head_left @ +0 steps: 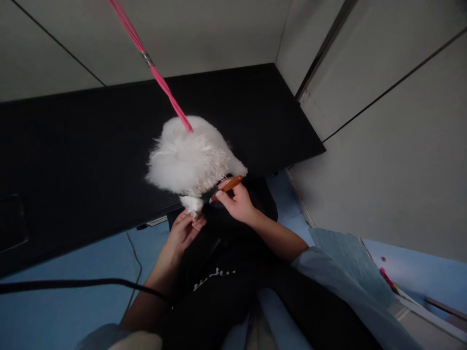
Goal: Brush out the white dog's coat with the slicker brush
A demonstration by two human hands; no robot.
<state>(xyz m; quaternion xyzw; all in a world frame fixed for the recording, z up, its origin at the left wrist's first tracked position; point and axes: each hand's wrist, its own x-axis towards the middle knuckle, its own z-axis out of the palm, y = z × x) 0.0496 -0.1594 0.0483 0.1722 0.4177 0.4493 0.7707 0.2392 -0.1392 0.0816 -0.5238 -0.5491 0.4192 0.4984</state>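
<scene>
A white fluffy dog (189, 160) is on the black grooming table (91, 136), close to its near edge, seen from above. My left hand (188, 226) is closed around one of its paws (192, 204), which sticks out past the table edge toward me. Just to the right, my right hand (235, 201) grips a tool by its slim orange-brown handle (231, 183). The tool's lower end points at the paw, with a small gap between them. Its working end is too dark to make out against my black apron (226, 248).
A pink grooming loop (166, 87) with a metal clasp runs from the dog up to the upper left. Grey walls (394, 126) stand behind and to the right. A black cable (91, 282) crosses at lower left, above the blue floor (91, 257).
</scene>
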